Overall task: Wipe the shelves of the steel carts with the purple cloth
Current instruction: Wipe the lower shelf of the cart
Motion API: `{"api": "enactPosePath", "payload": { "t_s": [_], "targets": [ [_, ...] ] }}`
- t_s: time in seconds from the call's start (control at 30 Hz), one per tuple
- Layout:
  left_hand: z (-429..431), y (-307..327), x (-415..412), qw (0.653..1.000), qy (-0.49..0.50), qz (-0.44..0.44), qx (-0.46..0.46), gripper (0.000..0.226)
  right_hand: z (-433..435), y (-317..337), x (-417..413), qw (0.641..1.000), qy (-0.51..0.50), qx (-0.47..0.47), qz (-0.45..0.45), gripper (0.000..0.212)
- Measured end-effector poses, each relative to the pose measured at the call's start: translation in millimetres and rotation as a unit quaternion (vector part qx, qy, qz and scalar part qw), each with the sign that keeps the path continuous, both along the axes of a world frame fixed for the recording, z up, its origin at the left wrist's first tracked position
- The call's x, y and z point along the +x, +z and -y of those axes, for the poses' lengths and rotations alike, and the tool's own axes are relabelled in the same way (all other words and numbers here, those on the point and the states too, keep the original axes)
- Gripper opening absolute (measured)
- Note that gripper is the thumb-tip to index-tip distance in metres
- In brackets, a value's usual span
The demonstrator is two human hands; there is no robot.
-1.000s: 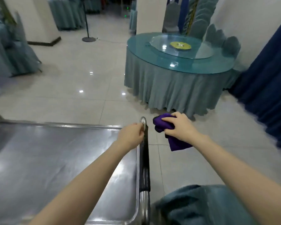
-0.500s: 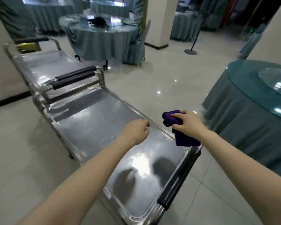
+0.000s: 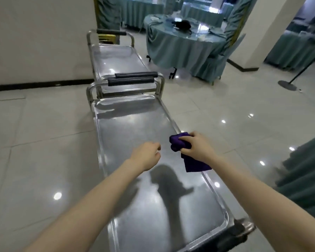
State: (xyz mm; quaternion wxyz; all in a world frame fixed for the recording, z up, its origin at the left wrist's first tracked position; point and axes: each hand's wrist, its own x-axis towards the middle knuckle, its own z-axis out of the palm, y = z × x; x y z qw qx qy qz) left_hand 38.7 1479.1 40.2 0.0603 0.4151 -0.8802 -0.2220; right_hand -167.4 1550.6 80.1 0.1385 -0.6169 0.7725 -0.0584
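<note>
A steel cart (image 3: pixel 131 128) stretches away from me, its top shelf bare and shiny. A second steel cart (image 3: pixel 115 57) stands end to end behind it by the wall. My right hand (image 3: pixel 195 147) grips the bunched purple cloth (image 3: pixel 178 142) above the near cart's right rim, and a loose corner of the cloth hangs down below the hand. My left hand (image 3: pixel 146 154) hovers over the middle of the shelf with fingers loosely curled, holding nothing. Both hands cast shadows on the steel.
Padded black handles (image 3: pixel 133 78) of the two carts meet between them. A round table with a teal cloth (image 3: pixel 184 44) and covered chairs stands at the back right. A pole stand's base (image 3: pixel 287 85) sits on the tiled floor. A teal-covered chair (image 3: pixel 305 179) is close on my right.
The view has swung left from the round table to look along the cart. My left hand has let go of the cart's handle and now hovers over the shelf. The right hand still holds the cloth.
</note>
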Motion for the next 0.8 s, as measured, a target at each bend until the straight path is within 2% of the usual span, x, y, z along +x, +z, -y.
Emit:
{"api": "enactPosePath", "payload": {
  "t_s": [0.2,0.43,0.6,0.8],
  "targets": [
    [-20.0,-9.2,-38.5,0.994,0.099,0.032,0.037,0.032,32.0,-18.1,-54.3,0.995,0.099,0.032,0.006,0.05],
    [-29.3,-3.5,-53.0,0.985,0.161,0.05,0.022,0.031,29.4,-29.7,-75.2,0.986,0.154,0.054,0.029,0.051],
    [-35.2,-12.4,-56.2,0.983,0.179,0.021,0.019,0.032,21.4,-25.9,-80.5,0.984,0.166,0.061,-0.007,0.051],
    [-58.9,-43.4,-45.1,0.977,0.197,0.033,0.073,0.034,4.3,-34.8,-97.5,0.979,0.185,0.066,-0.056,0.053]
  ]
}}
